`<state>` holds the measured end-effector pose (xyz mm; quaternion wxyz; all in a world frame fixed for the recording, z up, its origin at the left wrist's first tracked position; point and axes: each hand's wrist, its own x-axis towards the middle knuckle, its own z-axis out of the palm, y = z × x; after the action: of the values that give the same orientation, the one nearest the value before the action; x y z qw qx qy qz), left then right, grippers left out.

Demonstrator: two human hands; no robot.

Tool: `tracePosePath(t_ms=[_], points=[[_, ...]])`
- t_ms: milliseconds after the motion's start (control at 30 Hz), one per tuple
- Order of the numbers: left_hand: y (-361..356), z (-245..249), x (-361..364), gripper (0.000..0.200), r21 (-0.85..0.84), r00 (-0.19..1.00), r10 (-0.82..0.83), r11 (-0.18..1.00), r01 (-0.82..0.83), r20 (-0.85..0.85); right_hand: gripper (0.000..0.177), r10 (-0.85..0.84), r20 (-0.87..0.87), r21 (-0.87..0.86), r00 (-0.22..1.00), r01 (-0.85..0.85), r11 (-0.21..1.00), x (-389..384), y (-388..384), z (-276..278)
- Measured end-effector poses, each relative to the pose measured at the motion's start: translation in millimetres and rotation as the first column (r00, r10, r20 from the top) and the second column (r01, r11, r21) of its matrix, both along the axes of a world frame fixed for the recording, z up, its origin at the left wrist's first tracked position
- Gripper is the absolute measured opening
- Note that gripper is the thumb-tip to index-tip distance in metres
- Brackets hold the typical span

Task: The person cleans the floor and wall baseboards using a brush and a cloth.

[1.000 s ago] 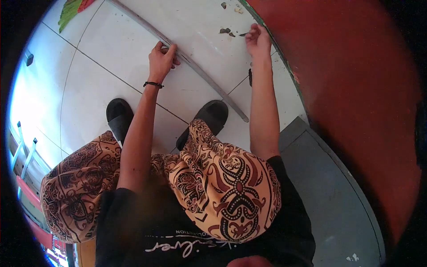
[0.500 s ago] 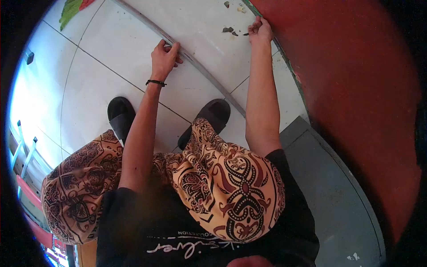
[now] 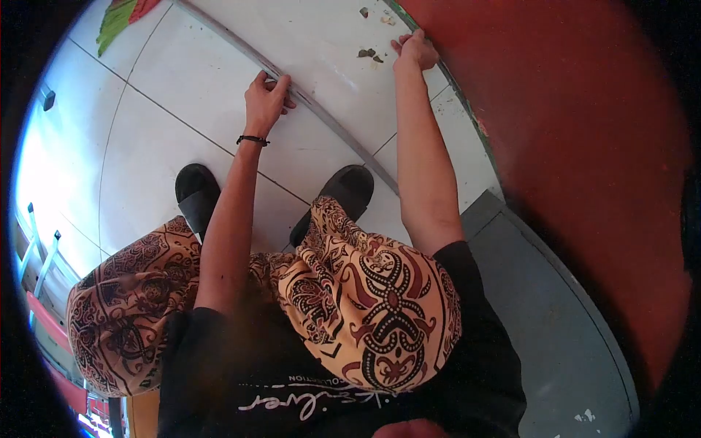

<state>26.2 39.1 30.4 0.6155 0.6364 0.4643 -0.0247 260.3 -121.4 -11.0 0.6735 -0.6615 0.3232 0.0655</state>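
My left hand (image 3: 267, 104), with a dark bracelet at its wrist, is closed around a long grey metal pole (image 3: 321, 111) that slants across the white floor. Up at the right, my right hand (image 3: 416, 52) has its fingers curled at the green edge (image 3: 467, 109) of a large red surface (image 3: 577, 131). Whatever those fingers may hold is hidden. Dark flakes of debris (image 3: 370, 55) lie on the tiles just left of that hand.
Black slippers (image 3: 347, 191) are on my feet, below the pole. A grey panel (image 3: 540, 292) lies along my right side. A green and red item (image 3: 120, 22) is at the upper left, and light-blue metal legs (image 3: 45, 266) stand at the far left.
My right hand has shifted slightly left and down in view, turning at the wrist along the green edge. A dark bit beside its fingers no longer shows. My left hand stays on the pole.
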Motion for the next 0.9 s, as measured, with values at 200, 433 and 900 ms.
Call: tracePosePath(t_ms=[200,433,900], points=[[1.6,-0.7,-1.6,0.037,-0.011,1.0,-0.022,1.0,0.022,0.016,0.018,-0.034,-0.107,0.274,0.994,0.062,0.96,2.7,-10.1,5.2],[-0.9,-0.3,0.5,0.033,0.022,1.0,-0.018,1.0,0.018,-0.005,0.017,-0.075,-0.119,0.366,0.99,0.114,0.924,10.2,-12.8,-5.3],[-1.9,1.7,0.2,0.035,0.026,1.0,-0.004,1.0,0.004,0.01,0.026,-0.126,-0.089,-0.093,0.988,0.117,0.989,6.5,16.9,11.7]])
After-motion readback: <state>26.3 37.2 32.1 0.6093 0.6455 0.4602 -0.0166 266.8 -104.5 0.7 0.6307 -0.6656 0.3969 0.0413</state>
